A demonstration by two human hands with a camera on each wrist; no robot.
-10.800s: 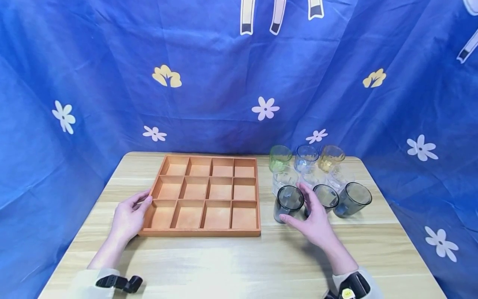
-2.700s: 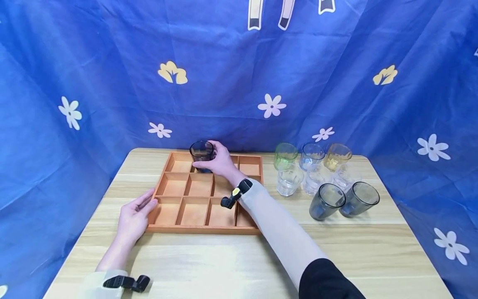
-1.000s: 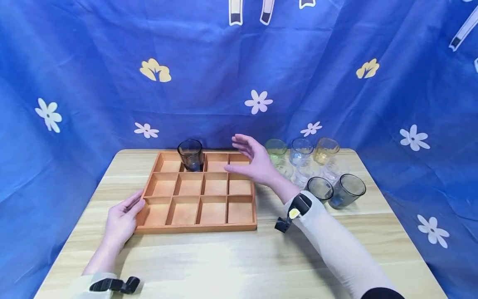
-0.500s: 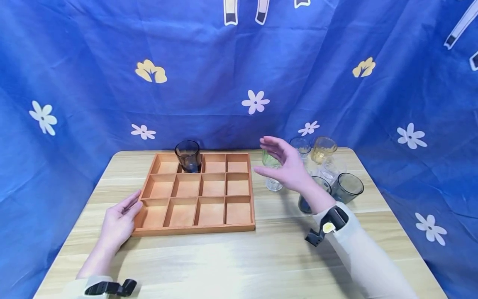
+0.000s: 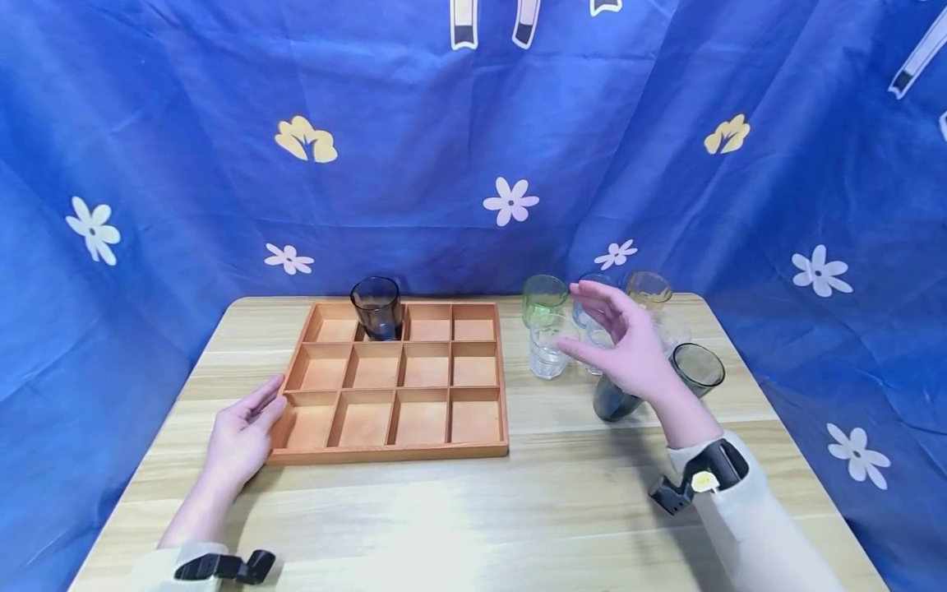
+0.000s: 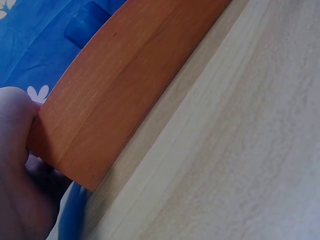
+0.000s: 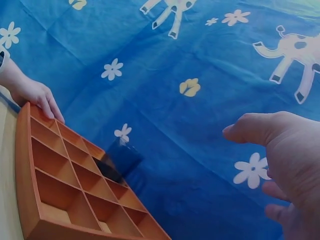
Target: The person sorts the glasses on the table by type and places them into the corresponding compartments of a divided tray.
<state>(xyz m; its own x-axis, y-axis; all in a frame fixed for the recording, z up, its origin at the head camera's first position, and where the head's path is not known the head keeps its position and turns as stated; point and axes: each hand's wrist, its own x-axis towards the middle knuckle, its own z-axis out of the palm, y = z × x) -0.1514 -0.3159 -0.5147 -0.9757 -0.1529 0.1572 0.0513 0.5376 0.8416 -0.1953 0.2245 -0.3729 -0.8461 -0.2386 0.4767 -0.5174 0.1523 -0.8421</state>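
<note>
My left hand (image 5: 240,436) grips the left wall of a wooden compartment tray (image 5: 385,453), its thumb on the near left part. In the left wrist view the tray's side wall (image 6: 115,95) runs away from that hand. A dark grey glass (image 5: 377,308) stands, slightly tilted, in the back row's second compartment from the left. My right hand (image 5: 629,349) is open in the air over the glasses at right, thumb and fingers spread, holding nothing. Under it, partly hidden, is a dark glass (image 5: 614,401); another dark glass (image 5: 698,368) leans just right of it.
Behind the dark glasses stand several clear glasses, one clear glass (image 5: 547,353) nearest the tray. At the back are a green glass (image 5: 544,298), a partly hidden blue glass (image 5: 584,315) and a yellow glass (image 5: 649,288). A blue curtain (image 5: 414,214) hangs behind the table.
The right hand carried one dark glass from the right-hand group into the tray's back row and let it go. It has since moved back right over the glasses. The left hand stayed on the tray.
</note>
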